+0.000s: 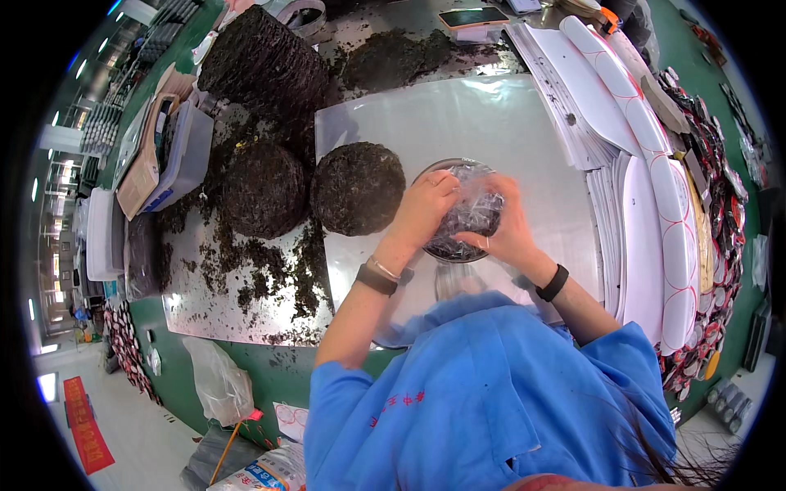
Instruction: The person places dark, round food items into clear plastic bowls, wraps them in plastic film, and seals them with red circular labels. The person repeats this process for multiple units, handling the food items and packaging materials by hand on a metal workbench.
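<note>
My left hand (427, 205) pinches clear plastic film (471, 178) at the top left of a round dark bundle. My right hand (513, 224) curves around its right side, with the thumb across the lower part. The bundle (454, 230) looks like a dried seaweed cake in crinkled film; my fingers hide much of it. Beneath it shows the dark rim of a round dish or scale pan (451, 258). Left of my left hand, an unwrapped round cake of dried seaweed (358, 189) lies on a clear plastic sheet (442, 116). Another cake (264, 190) lies beside it.
A tall leaning stack of dark cakes (264, 61) stands at the back left, with loose crumbs (270, 270) around. A plastic bin (184, 153) is at far left. Paper stacks (620, 239) and sheets printed with red circles (663, 227) line the right. A phone (473, 17) lies at the back.
</note>
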The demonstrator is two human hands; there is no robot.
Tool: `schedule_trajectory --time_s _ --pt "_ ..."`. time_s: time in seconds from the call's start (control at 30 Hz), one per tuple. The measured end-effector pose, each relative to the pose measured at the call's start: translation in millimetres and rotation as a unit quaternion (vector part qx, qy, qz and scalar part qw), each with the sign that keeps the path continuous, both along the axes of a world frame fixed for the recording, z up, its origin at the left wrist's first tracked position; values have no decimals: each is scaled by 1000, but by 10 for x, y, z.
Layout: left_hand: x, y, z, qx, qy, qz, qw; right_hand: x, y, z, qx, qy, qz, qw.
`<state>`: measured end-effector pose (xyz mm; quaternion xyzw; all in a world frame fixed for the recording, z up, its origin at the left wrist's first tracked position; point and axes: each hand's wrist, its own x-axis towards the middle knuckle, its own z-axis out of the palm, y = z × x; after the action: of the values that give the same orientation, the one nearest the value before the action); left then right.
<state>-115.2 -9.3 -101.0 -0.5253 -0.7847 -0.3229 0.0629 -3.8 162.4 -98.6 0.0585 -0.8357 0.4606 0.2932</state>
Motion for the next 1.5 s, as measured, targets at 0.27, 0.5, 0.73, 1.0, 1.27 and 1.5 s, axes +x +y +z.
schedule_trajectory --time_s 0.27,0.5,0.73,1.0,1.27,1.5 --pt "403 12 -301 195 -350 125 908 -397 -269 -256 356 -224 6 907" --pt "468 150 -488 86 -72 140 984 44 369 209 41 -123 94 987" --pt "535 271 -233 46 -148 150 976 2294 3426 -83 167 -163 -513 826" --pt "503 238 -288 48 -165 136 976 4297 3932 -501 145 -282 -414 853" --pt "492 191 -296 43 -142 145 978 3960 2640 144 373 -224 -567 699" --pt "476 207 -337 44 -139 142 979 4241 2705 -216 410 -257 -500 718"
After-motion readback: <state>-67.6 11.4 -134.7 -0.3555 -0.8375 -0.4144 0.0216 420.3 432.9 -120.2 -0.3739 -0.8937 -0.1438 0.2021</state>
